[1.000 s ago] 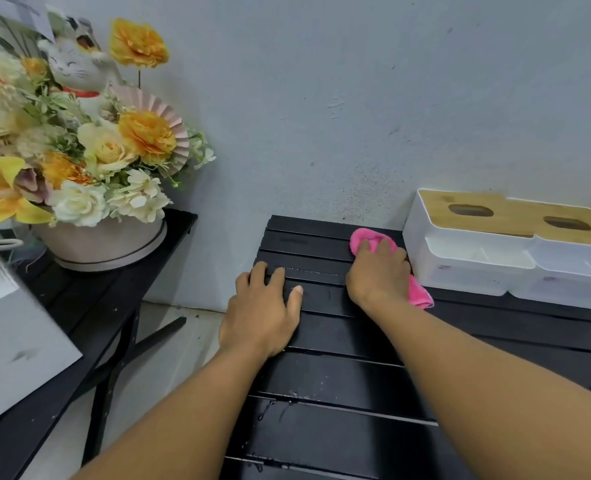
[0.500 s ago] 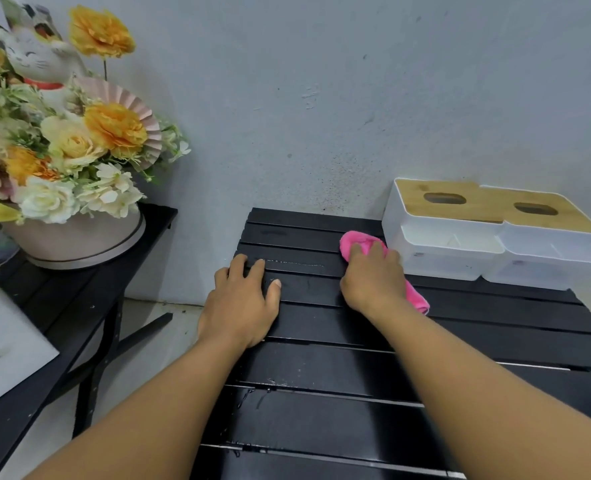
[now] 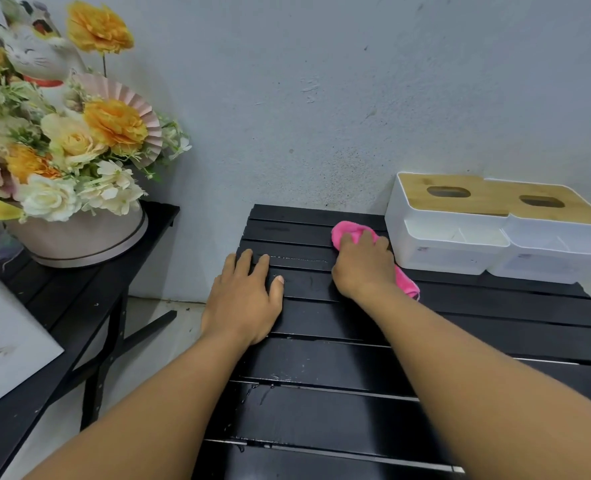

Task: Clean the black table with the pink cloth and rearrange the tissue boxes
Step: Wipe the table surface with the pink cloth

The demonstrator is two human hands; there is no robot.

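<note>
Far left, a flower arrangement [image 3: 72, 140] sits on a side table. The left hand [image 3: 244, 299] lies flat, fingers straight, on the black table [image 3: 322, 362]. The right hand [image 3: 363, 265] curls its fingers over the bunched pink cloth [image 3: 347, 232], pressing it down just beside the two tissue boxes [image 3: 477, 206] against the wall.

Indoor corner, domestic or small-shop, can't tell which. Cues: black slatted table [image 3: 322, 362] pushed against a rough grey painted wall [image 3: 322, 98]. Second black table [image 3: 89, 299] at left carries a flower arrangement [image 3: 79, 143] in a pink round box [image 3: 79, 237], with a lucky cat figurine [image 3: 34, 53]. Two white tissue boxes [image 3: 443, 258] with bamboo lids. Bare pale floor [image 3: 148, 362].
</note>
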